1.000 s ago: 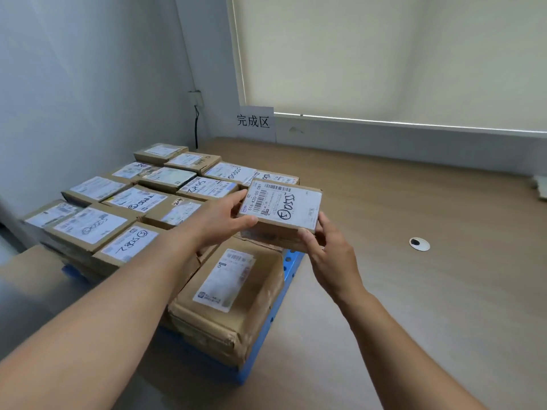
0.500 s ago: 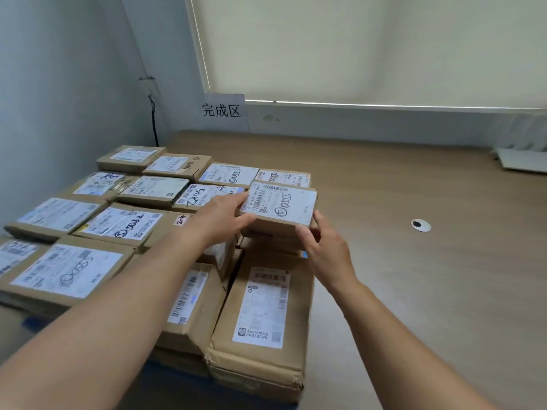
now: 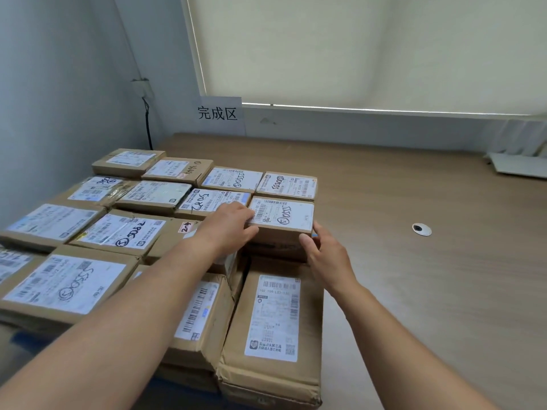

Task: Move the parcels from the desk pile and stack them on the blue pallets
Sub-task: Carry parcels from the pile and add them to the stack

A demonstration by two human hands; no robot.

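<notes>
A small brown parcel [image 3: 284, 220] with a white label sits at the right edge of the stack of parcels, level with its neighbours. My left hand [image 3: 229, 229] grips its left side, thumb on the front face and fingers over the top left corner. My right hand [image 3: 322, 253] holds its front right corner with thumb and fingers. Several labelled cardboard parcels [image 3: 124, 232] lie in rows on the stack. A larger parcel [image 3: 275, 321] lies lower in front. Only a sliver of the blue pallet [image 3: 17, 340] shows at the lower left.
The stack stands on a wood floor [image 3: 414, 291] in the corner by a grey wall. A paper sign [image 3: 220, 113] hangs under the window blind. A small round white floor cap [image 3: 421, 229] lies to the right. A white object [image 3: 518, 164] rests at far right.
Both hands have carried the small parcel forward and down onto the stack's right edge, behind the larger front parcel. The camera has moved closer over the stack.
</notes>
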